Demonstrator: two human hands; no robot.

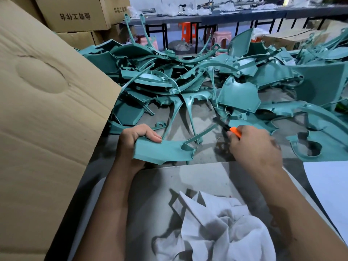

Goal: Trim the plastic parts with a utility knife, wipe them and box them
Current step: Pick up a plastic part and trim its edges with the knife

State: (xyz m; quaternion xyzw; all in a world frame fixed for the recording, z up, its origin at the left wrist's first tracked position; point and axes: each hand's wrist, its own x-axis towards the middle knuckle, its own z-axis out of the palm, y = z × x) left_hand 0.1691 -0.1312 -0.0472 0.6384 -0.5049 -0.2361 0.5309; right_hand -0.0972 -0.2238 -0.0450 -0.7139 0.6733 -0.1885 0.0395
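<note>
The left hand (135,142) grips a teal plastic part (162,150) by its flat panel end, fingers curled over the top edge and the palm under it, so the part hangs just above the near edge of the grey surface (203,178) with its thin arm pointing away toward the right. The right hand (256,147) has its grip closed round an orange utility knife (235,131), the dark tip aimed up and left; the blade is just beside the part's thin arm but not touching it, as far as the blurred view shows. To trim well, the holding hand should probably stay behind the cutting line, the part braced firm, and the blade drawn along the flash in shallow strokes away from the fingers, since the thin arm will likely flex under pressure. A crumpled white cloth (216,228) lies on the surface close to the body, ready for wiping. Beyond the hands a big heap of teal parts (188,81) sprawls on the floor. At the left a large cardboard box flap (47,110) leans in; what the box holds is hidden. More closed cartons (75,14) are stacked behind it, and an open carton (288,39) sits far right, its contents too unclear to name.
</note>
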